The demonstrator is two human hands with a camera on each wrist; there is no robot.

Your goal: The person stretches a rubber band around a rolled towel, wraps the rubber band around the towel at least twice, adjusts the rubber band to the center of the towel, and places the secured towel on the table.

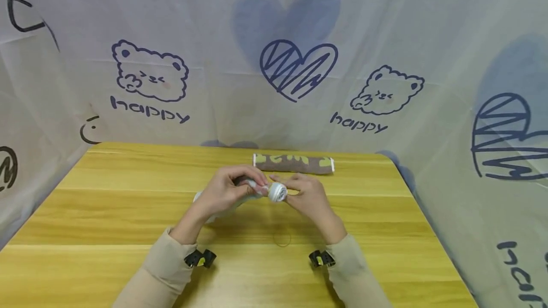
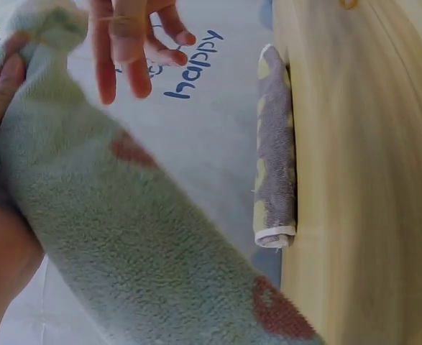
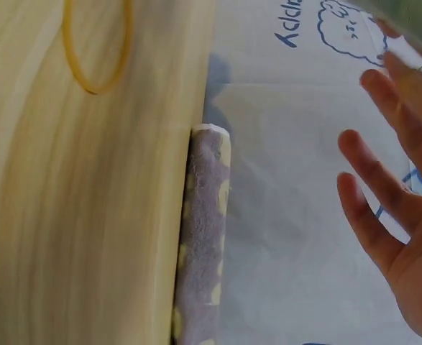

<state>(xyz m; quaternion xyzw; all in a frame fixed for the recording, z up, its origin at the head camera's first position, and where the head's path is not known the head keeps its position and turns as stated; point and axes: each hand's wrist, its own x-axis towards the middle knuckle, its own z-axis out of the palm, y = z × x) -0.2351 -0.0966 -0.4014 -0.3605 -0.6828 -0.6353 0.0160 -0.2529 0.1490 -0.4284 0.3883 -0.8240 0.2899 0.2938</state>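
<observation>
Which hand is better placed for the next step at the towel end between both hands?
Probably the right hand: its fingers are spread beside that end, not curled round it. The left hand grips the rolled green towel just behind the end, so it seems better for steadying.

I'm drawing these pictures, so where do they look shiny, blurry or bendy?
Head view: the yellow wooden table shines near the bottom; left wrist view: the pale green fuzzy cloth roll with reddish patches looks blurrier at its top end; right wrist view: the bit of that roll in the top right corner is blurry, and the table's grain curves.
</observation>
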